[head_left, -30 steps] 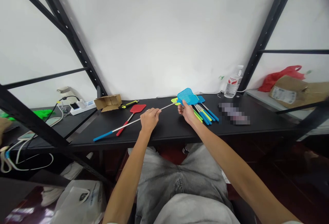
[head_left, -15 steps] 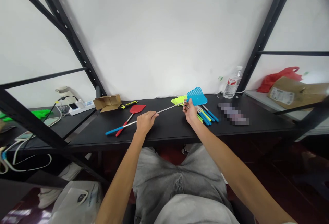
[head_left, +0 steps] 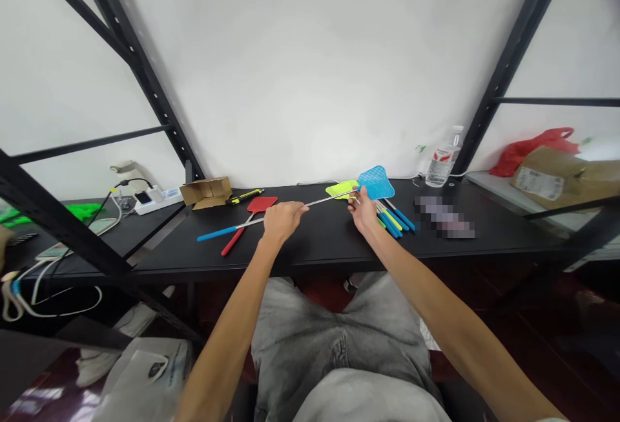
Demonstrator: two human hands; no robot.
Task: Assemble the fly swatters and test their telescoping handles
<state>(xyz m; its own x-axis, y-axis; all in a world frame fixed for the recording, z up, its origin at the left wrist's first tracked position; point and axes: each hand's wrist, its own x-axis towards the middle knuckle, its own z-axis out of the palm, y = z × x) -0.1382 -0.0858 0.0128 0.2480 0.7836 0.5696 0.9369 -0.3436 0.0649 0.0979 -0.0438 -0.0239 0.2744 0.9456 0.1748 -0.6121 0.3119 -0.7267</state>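
Note:
A blue fly swatter point(head_left: 376, 182) with a thin metal rod is stretched between my hands above the black table. My left hand point(head_left: 282, 220) is closed around the middle of its rod, and its blue handle points left. Near the head, my right hand point(head_left: 363, 210) pinches the rod's end. Under the blue handle lies a red fly swatter point(head_left: 262, 204) on the table. Behind and beside my right hand rest a yellow-green fly swatter point(head_left: 341, 189) and several blue and yellow handles point(head_left: 397, 218), partly hidden by the hand.
An open cardboard box point(head_left: 206, 194) and a yellow-black utility knife point(head_left: 245, 196) lie at the back left of the table point(head_left: 310, 247). A water bottle point(head_left: 443, 158) stands back right, near a blurred-out item point(head_left: 444, 217). A power strip point(head_left: 159, 200) sits on the left, and a brown carton point(head_left: 562, 176) on the right.
My left hand has shifted slightly right along with the view. The blue handle lies a little flatter now, and the blue head is turned slightly.

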